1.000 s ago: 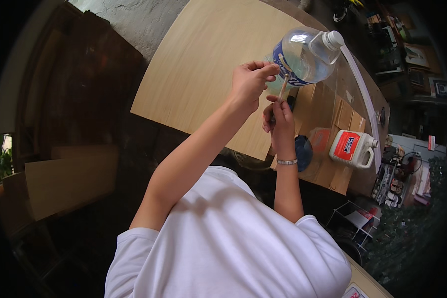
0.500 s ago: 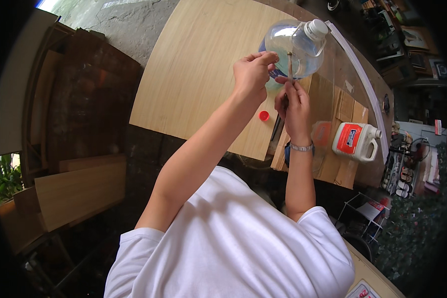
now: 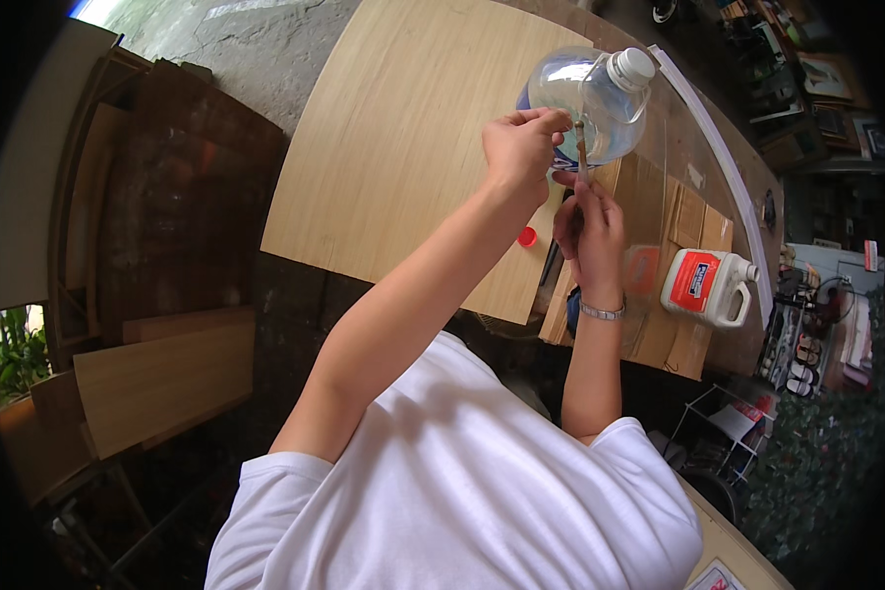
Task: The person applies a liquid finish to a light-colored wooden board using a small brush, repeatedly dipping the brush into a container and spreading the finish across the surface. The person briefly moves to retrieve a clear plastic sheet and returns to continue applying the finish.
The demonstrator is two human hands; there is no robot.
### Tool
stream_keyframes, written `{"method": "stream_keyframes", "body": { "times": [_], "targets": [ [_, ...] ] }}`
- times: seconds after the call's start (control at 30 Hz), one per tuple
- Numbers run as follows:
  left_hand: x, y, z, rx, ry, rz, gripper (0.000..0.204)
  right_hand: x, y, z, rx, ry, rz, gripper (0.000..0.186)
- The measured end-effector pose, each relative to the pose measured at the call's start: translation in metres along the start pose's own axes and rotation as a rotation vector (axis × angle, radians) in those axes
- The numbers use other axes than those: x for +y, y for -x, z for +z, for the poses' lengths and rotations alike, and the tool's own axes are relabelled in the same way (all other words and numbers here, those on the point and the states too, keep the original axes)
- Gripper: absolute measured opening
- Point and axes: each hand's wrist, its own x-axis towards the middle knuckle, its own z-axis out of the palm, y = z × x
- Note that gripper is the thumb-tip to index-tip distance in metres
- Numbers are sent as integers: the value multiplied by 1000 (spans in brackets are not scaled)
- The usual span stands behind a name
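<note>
My right hand [image 3: 592, 228] is closed around a slim brownish stick [image 3: 581, 147] with a darker knobbed tip, held upright; its exact kind is unclear. Close to that tip, on its left, my left hand [image 3: 523, 149] is pinched, and whatever its fingertips hold is too small to make out. Just beyond both hands lies a large clear plastic bottle [image 3: 600, 98] with a white cap and blue label, its neck toward the right. A small red cap [image 3: 527, 237] rests on the light wood board [image 3: 393, 138] below my left wrist.
A white jug [image 3: 708, 285] with a red label lies at the right on flattened cardboard [image 3: 693, 221]. Near my right wrist is a thin dark rod [image 3: 551, 264]. A long white strip [image 3: 713, 138] runs along the table's right side. Wooden panels [image 3: 167, 364] stand at the left.
My left hand has shifted a little right, closer to the stick's tip. The right hand, still gripping the stick, sits slightly lower in view. The whole view has moved slightly.
</note>
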Motion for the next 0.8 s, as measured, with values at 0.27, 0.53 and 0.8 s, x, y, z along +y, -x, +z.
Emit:
{"method": "stream_keyframes", "body": {
  "times": [0.27, 0.53, 0.8],
  "targets": [
    [-6, -6, 8, 32, -53, -25, 20, -1, 0, -7, 29, -51, -4, 31],
    [1, 1, -18, -201, -149, 26, 25, 18, 25, -16, 212, -65, -139, 31],
    [-61, 7, -167, 56, -610, -74, 27, 100, 49, -37, 269, -239, -225, 15]
  ]
}}
